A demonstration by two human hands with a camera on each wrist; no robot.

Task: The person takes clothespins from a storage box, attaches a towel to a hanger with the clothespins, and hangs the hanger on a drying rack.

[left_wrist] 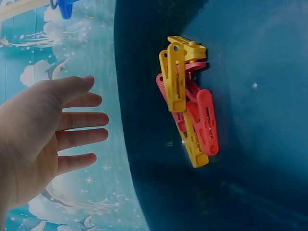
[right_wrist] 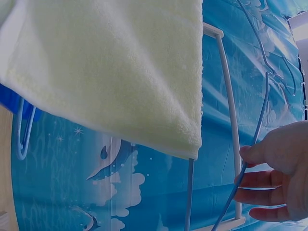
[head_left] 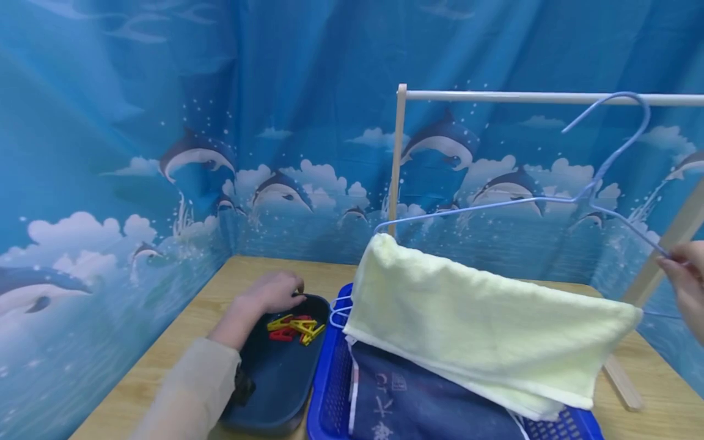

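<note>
My right hand (head_left: 690, 281) pinches the sloping shoulder of a light-blue wire hanger (head_left: 495, 203) between thumb and fingers; the right wrist view shows the wire at the thumb tip. Folded over the hanger's bottom bar is a pale yellow towel (head_left: 484, 318), hanging above a blue basket (head_left: 330, 373). My left hand (head_left: 277, 292) is over the far end of a dark tray (head_left: 275, 391). In the left wrist view the left hand (left_wrist: 43, 134) has its fingers extended, holding nothing, beside several yellow and red clothespins (left_wrist: 174, 86) piled in the tray.
A rack with a white crossbar (head_left: 495, 96) and wooden posts (head_left: 397, 159) stands behind the basket. Inside the basket lies a navy cloth (head_left: 423, 397) with white lettering; another hanger's end (head_left: 338, 311) pokes out at its left. A dolphin-print curtain (head_left: 308, 110) surrounds the wooden table (head_left: 220, 287).
</note>
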